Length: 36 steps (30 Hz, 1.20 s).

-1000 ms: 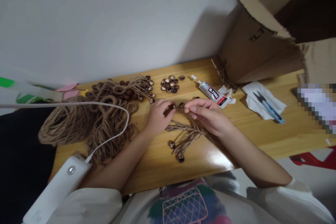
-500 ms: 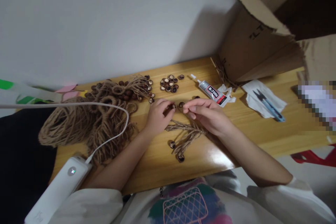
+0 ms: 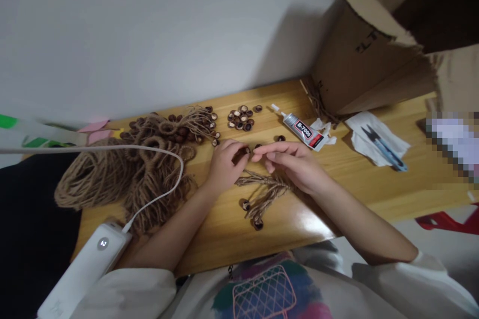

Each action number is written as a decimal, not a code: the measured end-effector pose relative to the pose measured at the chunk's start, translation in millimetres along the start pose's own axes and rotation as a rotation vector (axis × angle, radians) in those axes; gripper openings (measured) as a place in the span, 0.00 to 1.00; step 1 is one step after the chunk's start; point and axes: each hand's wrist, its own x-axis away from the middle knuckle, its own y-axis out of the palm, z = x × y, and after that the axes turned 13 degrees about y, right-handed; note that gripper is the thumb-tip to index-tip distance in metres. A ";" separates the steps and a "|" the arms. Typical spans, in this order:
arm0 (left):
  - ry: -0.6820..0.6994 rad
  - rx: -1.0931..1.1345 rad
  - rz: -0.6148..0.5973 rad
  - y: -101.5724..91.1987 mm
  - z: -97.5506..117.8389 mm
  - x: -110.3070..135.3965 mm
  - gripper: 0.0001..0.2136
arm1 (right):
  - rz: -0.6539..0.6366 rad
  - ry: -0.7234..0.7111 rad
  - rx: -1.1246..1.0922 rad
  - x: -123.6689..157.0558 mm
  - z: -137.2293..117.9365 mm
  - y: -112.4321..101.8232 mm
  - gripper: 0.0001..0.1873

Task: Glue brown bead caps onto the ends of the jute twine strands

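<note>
Left hand (image 3: 225, 162) pinches nutshell (image 3: 247, 150); right hand (image 3: 299, 164) narrow, can't tell if holding; cardboard box (image 3: 370, 72), dark inside

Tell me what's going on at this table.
The left hand pinches a small brown shell. The right hand has its fingertips at another shell; whether they grip it is unclear. Nearer the body lies a twine bundle. Past the right hand lies a glue tube, and blue snips rest on white tissue.
</note>
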 end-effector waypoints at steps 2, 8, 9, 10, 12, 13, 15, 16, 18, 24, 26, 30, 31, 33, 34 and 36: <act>0.006 0.005 0.005 -0.3 0.3 -0.1 0.08 | 0.000 0.015 0.019 -0.4 1.4 -0.7 0.08; -0.002 0.009 0.005 -0.4 -0.6 0.6 0.07 | -0.008 0.030 0.015 -3.5 5.3 -2.2 0.10; -0.002 0.010 0.005 -0.2 -0.9 0.7 0.08 | -0.003 0.029 0.014 -3.9 5.7 -2.2 0.10; 0.000 0.013 0.007 0.1 -1.3 0.8 0.08 | 0.003 0.028 0.012 -4.1 6.0 -2.2 0.10; 0.006 0.019 0.012 0.9 -2.0 1.0 0.08 | 0.016 0.034 0.005 -4.2 6.4 -2.0 0.10; 0.009 0.023 0.016 1.2 -2.4 1.2 0.08 | 0.023 0.038 0.001 -4.1 6.5 -1.9 0.09; 0.010 0.030 0.026 1.8 -2.9 1.5 0.08 | 0.041 0.045 -0.002 -3.9 6.6 -1.9 0.09; 0.009 0.033 0.031 1.9 -3.0 1.6 0.08 | 0.054 0.045 0.000 -3.7 6.6 -1.9 0.09; 0.007 0.037 0.034 2.1 -3.1 1.7 0.08 | 0.084 0.042 0.011 -3.4 6.2 -1.9 0.09; 0.013 0.048 0.045 2.6 -3.5 2.1 0.09 | 0.146 0.048 0.087 -1.6 2.2 1.1 0.14; 0.010 0.048 0.047 3.0 -4.1 2.3 0.09 | 0.142 0.053 0.103 -0.8 0.4 2.8 0.15; -0.003 0.047 0.042 2.9 -4.0 2.4 0.08 | 0.149 0.083 0.122 1.1 -2.3 5.4 0.17; -0.008 0.048 0.038 2.7 -3.7 2.2 0.08 | 0.150 0.096 0.128 1.5 -2.6 5.8 0.17; -0.016 0.050 0.028 2.1 -2.8 1.7 0.08 | 0.155 0.119 0.135 2.2 -2.6 6.1 0.18; -0.018 0.051 0.024 1.9 -2.4 1.5 0.08 | 0.160 0.127 0.135 2.2 -2.1 6.0 0.19; -0.014 0.048 0.025 1.6 -2.0 1.2 0.08 | 0.172 0.118 0.123 1.6 -0.6 5.0 0.19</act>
